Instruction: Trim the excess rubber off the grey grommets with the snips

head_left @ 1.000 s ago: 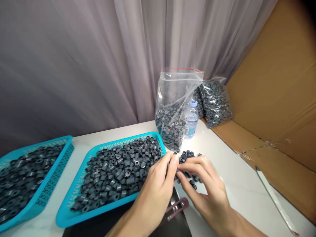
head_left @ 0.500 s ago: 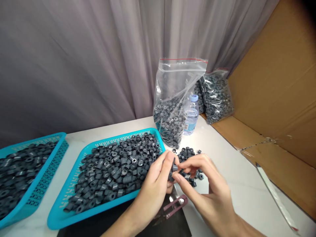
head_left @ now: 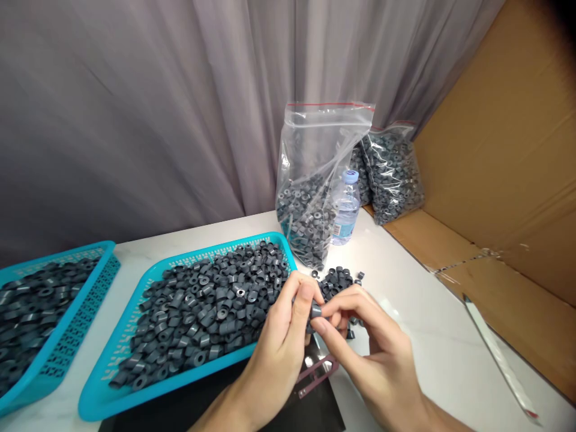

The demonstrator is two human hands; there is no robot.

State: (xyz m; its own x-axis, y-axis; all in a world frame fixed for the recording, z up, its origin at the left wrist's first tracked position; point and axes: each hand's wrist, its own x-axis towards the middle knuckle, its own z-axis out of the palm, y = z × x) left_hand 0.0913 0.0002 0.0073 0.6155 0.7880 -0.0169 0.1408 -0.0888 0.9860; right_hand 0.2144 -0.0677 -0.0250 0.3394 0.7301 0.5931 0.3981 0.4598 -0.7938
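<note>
My left hand [head_left: 281, 345] and my right hand [head_left: 369, 354] meet just above the white table, fingertips pinched together on one small dark grey ring-shaped part [head_left: 315, 310]. Right behind the fingers lies a small loose pile of the same grey parts [head_left: 338, 280] on the table. To the left a turquoise tray [head_left: 135, 393] is heaped with several more grey parts. Below the hands a pair of dark red snips [head_left: 317, 375] rests on a black mat [head_left: 211, 405].
A second turquoise tray [head_left: 72, 327] of parts stands at the far left. An open zip bag of parts [head_left: 310, 198], a water bottle [head_left: 345, 210] and a second full bag [head_left: 393, 174] stand at the back. Brown cardboard [head_left: 499, 180] walls the right side; grey curtain behind.
Both hands have lifted slightly off the loose pile and drawn toward me, now pinching a single grey part between them. The view has shifted a little to the right.
</note>
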